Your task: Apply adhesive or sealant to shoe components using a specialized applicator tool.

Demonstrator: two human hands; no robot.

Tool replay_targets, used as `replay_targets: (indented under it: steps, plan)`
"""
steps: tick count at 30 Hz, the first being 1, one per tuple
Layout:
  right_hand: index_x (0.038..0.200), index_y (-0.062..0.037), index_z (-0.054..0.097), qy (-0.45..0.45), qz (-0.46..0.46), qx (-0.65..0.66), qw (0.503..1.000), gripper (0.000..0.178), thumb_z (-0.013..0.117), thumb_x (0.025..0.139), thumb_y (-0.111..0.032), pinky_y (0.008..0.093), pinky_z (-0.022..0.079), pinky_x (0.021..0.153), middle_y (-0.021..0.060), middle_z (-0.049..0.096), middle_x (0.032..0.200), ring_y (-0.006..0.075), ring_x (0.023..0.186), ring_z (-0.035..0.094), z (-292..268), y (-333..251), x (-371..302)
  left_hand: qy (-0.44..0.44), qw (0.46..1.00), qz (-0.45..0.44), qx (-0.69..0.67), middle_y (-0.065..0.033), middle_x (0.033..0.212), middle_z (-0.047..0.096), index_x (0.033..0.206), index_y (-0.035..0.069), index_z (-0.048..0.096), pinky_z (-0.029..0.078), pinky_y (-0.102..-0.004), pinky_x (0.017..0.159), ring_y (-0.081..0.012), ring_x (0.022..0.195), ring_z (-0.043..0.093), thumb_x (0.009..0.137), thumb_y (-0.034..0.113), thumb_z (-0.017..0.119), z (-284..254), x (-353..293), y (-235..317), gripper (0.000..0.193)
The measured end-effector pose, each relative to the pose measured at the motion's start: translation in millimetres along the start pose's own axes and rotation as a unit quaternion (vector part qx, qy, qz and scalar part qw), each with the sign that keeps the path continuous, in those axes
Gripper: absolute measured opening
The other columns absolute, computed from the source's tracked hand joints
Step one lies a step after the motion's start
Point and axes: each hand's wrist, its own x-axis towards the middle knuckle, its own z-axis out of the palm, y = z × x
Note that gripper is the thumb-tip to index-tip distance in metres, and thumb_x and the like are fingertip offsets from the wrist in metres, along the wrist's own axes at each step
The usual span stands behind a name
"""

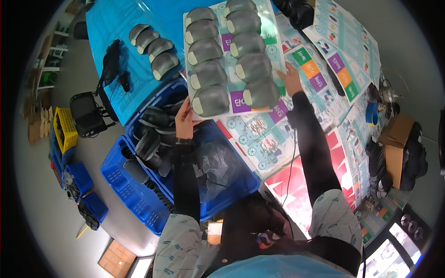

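Nearest the camera are the person's dark sleeves, coming up from the lower edge over a patterned pale garment; between them, just below the left forearm, sits a blue crate [234, 185] with clear plastic film and dark pieces inside, and a second blue crate [125, 185] stands to its left on the grey floor; further up, the left hand [184, 119] grips the lower left edge of a printed sheet [273, 44], fingers curled under and thumb on top, closed on the card; the right hand [291, 76] holds the sheet's right edge the same way, fingers wrapped on it, though how tightly I cannot tell; the sheet is held raised and roughly level above the crate and the table edge, and it carries two rows of grey shoe parts [211, 74], five in each row, each with a pale end facing left, lying close together and overlapping slightly; under and to the right of the sheet lies the table [324, 153], covered with more printed sheets in teal, red and white; beyond the left hand a blue cloth [111, 28] bears four more grey parts [155, 50] in a slanting line and a black tool [111, 62]; at far left stands a yellow crate [65, 127].
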Motion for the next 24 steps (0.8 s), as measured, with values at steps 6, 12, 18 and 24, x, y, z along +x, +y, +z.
replay_targets:
  steps: [6, 12, 18, 24]
  plan:
    - [0.126, 0.0016, 0.059, -0.089, -0.029, 0.053, 0.994, 0.042, 0.068, 0.086, -0.010, 0.0333, 0.049, 0.090, 0.0156, 0.070, 0.111, 0.0211, 0.102, 0.065, 34.8, 23.4, 126.9, 0.044, 0.998, -0.008, -0.047, -0.0097, 0.129, 0.062, 0.149, 0.008, 0.041, 0.061, -0.0389, 0.081, -0.0233, 0.111, 0.065, 0.100, 0.002, 0.046, 8.9, 60.1, -15.4, 0.050]
    - [0.126, -0.0007, 0.060, -0.100, -0.120, -0.042, 0.987, 0.042, 0.070, 0.086, -0.013, 0.0350, 0.049, 0.091, 0.0165, 0.070, 0.113, 0.0273, 0.103, 0.066, 68.2, 24.6, 217.9, 0.122, 0.984, -0.014, -0.126, -0.0127, 0.130, 0.060, 0.148, 0.004, 0.038, 0.063, -0.0413, 0.079, -0.0269, 0.110, 0.066, 0.099, 0.002, 0.046, 26.9, 104.0, -17.5, 0.050]
    - [0.128, -0.0054, 0.060, -0.062, -0.198, -0.239, 0.949, 0.054, 0.067, 0.087, -0.040, 0.0428, 0.049, 0.094, 0.0195, 0.067, 0.118, 0.0372, 0.110, 0.063, 68.6, 9.3, 284.5, 0.145, 0.967, -0.017, -0.210, -0.0176, 0.127, 0.060, 0.140, 0.000, 0.044, 0.064, -0.0425, 0.076, -0.0319, 0.104, 0.067, 0.096, -0.004, 0.043, 37.5, 158.0, -19.6, 0.044]
    - [0.119, 0.0035, 0.061, 0.193, -0.054, -0.265, 0.943, 0.048, 0.063, 0.086, -0.031, 0.0445, 0.051, 0.093, 0.0245, 0.067, 0.113, 0.0371, 0.106, 0.064, 83.0, 4.8, 199.4, 0.207, 0.946, -0.003, -0.251, -0.0198, 0.120, 0.062, 0.135, -0.002, 0.045, 0.065, -0.0451, 0.072, -0.0352, 0.099, 0.069, 0.093, -0.009, 0.039, 36.1, 175.3, -20.8, 0.044]
